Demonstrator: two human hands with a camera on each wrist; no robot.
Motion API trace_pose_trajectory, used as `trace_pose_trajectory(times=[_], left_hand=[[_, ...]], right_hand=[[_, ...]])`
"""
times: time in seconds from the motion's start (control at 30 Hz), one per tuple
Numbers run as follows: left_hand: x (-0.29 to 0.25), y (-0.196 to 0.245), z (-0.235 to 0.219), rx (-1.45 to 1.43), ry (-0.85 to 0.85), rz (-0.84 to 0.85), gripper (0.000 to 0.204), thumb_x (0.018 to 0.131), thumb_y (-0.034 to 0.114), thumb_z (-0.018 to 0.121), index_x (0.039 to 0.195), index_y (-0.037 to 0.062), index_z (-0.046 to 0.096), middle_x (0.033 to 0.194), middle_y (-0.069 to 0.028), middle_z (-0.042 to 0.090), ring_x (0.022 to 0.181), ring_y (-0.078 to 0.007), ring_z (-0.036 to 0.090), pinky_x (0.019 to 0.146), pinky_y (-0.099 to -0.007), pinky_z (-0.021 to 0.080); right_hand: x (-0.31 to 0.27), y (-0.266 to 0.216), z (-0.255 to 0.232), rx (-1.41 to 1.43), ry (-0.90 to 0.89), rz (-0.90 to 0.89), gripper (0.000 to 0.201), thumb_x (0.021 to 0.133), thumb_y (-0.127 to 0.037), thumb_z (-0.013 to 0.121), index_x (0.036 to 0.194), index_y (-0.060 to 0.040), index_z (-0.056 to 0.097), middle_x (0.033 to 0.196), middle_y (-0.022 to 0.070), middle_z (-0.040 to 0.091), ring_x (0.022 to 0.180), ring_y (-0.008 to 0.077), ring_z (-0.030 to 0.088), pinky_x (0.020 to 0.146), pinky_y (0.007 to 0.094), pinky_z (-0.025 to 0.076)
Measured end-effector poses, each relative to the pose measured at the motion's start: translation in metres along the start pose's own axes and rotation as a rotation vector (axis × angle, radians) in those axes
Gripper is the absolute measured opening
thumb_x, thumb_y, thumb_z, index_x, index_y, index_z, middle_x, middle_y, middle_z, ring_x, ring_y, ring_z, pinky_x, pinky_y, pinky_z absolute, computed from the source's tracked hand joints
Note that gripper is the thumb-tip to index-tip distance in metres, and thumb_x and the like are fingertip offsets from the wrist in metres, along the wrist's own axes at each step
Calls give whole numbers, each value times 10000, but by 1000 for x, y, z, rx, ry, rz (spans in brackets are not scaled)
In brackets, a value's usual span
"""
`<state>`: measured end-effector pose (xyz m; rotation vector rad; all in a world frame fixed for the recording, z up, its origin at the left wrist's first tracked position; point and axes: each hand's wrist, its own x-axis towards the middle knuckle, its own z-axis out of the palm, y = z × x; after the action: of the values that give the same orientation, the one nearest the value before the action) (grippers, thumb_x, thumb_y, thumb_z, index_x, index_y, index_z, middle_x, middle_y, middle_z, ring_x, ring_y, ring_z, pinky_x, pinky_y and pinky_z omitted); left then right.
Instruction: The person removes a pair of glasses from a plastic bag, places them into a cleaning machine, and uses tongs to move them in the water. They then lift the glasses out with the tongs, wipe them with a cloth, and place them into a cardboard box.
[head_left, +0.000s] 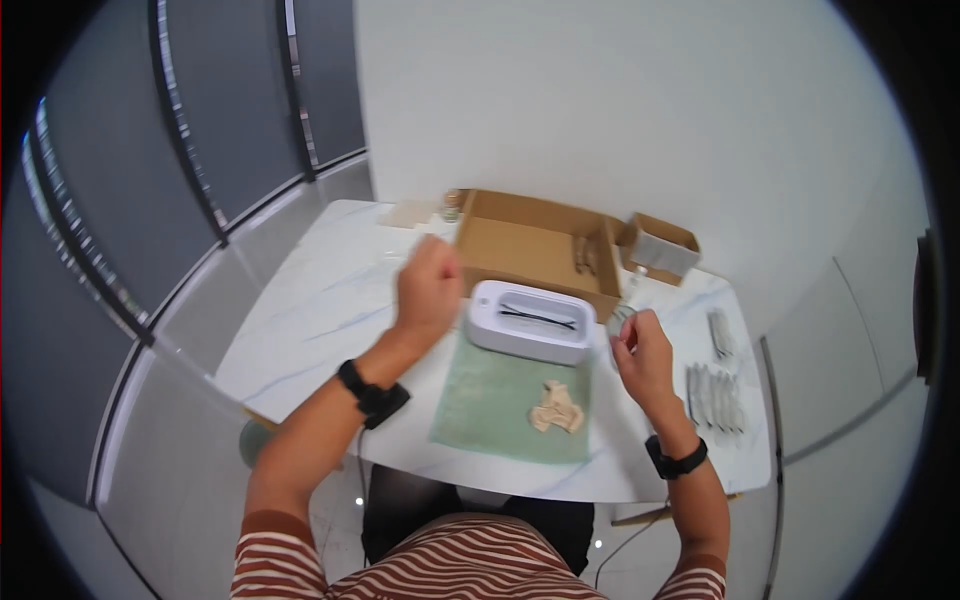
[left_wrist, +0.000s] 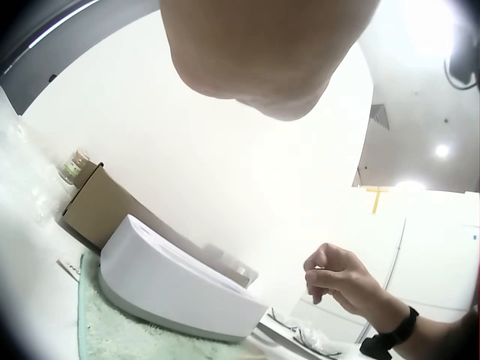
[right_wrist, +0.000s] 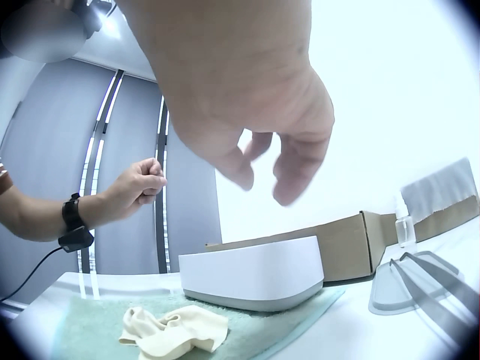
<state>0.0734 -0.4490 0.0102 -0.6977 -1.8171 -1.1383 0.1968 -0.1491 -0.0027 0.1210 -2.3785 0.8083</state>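
A white oblong basin (head_left: 530, 345) stands on a green mat (head_left: 475, 410), with dark-framed glasses (head_left: 538, 318) lying in its opening. My left hand (head_left: 428, 287) is raised at the basin's left, fingers curled in, with nothing visible in it; the right wrist view shows the same curled hand (right_wrist: 139, 186). My right hand (head_left: 645, 362) hangs in the air right of the basin. Its fingers (right_wrist: 300, 169) are loosely bent with a gap to the thumb, and hold nothing. A crumpled cream cloth (head_left: 556, 408) lies on the mat in front of the basin.
Behind the basin is an open cardboard box (head_left: 520, 245); a smaller box (head_left: 665, 245) stands at its right. A small dropper bottle (right_wrist: 405, 225) and grey tweezers (right_wrist: 431, 292) with a grey tray are on the right. Several clear-wrapped items (head_left: 714, 398) lie near the table's right edge.
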Motion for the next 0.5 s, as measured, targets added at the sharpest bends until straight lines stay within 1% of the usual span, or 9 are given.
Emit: trace_pose_trajectory(times=[0.07,0.13,0.2,0.27,0.33,0.4,0.43,0.47,0.5], left_hand=[[7,6,-8,-70,86,-102,371,906,-11,656,716,43,343,660,-28,315,615,-143,298,536,-321,280],[11,6,-14,-120,124,-171,458,963,21,650,699,85,281,659,29,259,634,-86,240,532,-288,243],[9,5,-16,-180,116,-251,481,970,36,655,693,104,268,649,42,254,628,-75,230,530,-281,233],[5,3,-13,-229,117,-332,504,976,50,661,687,122,255,640,54,248,622,-65,221,529,-274,223],[-1,1,-8,-269,159,-414,520,979,80,672,682,148,250,616,71,256,588,-47,223,507,-261,202],[-13,-12,2,-366,183,-458,511,985,108,663,679,154,256,594,68,283,528,-43,231,467,-265,178],[-18,-17,5,-427,212,-523,504,988,116,655,679,157,258,584,67,292,503,-42,226,453,-267,167],[-23,-19,8,-485,242,-587,497,990,124,646,679,159,261,575,67,301,478,-41,220,439,-270,156],[-27,-20,11,-493,240,-592,497,990,124,646,679,159,261,575,67,301,478,-41,220,439,-270,156]], right_hand=[[4,8,-16,-6,211,-156,322,818,87,672,711,-35,394,759,106,471,605,226,481,554,309,395],[6,-2,-37,-11,277,-146,363,819,99,667,685,-38,359,705,98,444,578,212,435,534,301,359],[3,-1,-51,1,331,-149,405,820,112,662,658,-42,323,651,91,417,550,199,389,514,293,322],[2,5,-60,6,360,-11,461,852,79,683,655,-67,294,562,20,334,552,123,281,505,301,260],[2,18,-66,-26,353,52,446,856,35,712,656,-65,326,542,15,327,550,100,282,492,301,273],[-3,36,-66,-142,167,213,390,838,-47,747,642,-41,410,534,96,441,495,210,367,489,323,360],[-11,45,-67,-237,64,233,280,848,-164,773,754,-48,536,556,126,538,494,271,508,516,377,435],[-18,49,-64,-246,66,239,280,848,-164,773,754,-48,536,556,126,538,494,271,508,516,377,435],[-26,51,-62,-297,-85,278,260,846,-216,782,884,-55,581,603,113,578,542,278,557,548,387,459]])
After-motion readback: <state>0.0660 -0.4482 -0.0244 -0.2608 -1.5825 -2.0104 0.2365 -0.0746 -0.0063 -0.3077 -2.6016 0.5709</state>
